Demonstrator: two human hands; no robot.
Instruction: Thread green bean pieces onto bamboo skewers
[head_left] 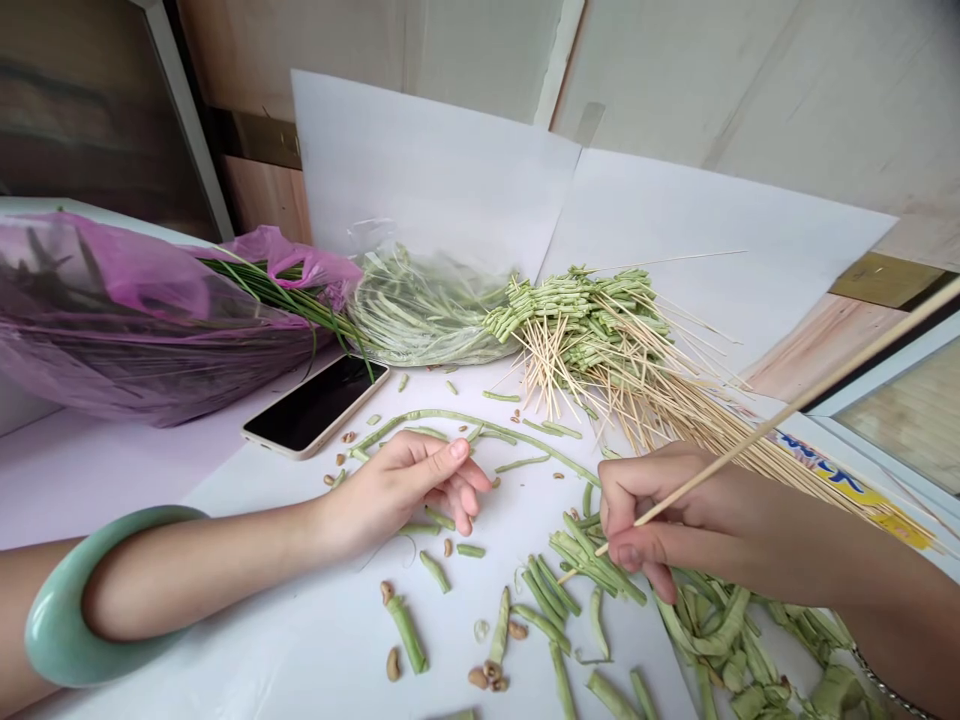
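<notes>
While the right hand (660, 520) pinches a bamboo skewer (795, 405), the left hand (397, 495) rests half-curled, empty.
A slip could snap or misdirect the skewer over the bean pieces (592, 560).

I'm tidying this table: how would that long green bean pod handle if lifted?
The long, thin, pale green bean pod will probably droop when lifted, since it lies in a loose curve. It looks light for its length. It may snap if bent sharply.
</notes>
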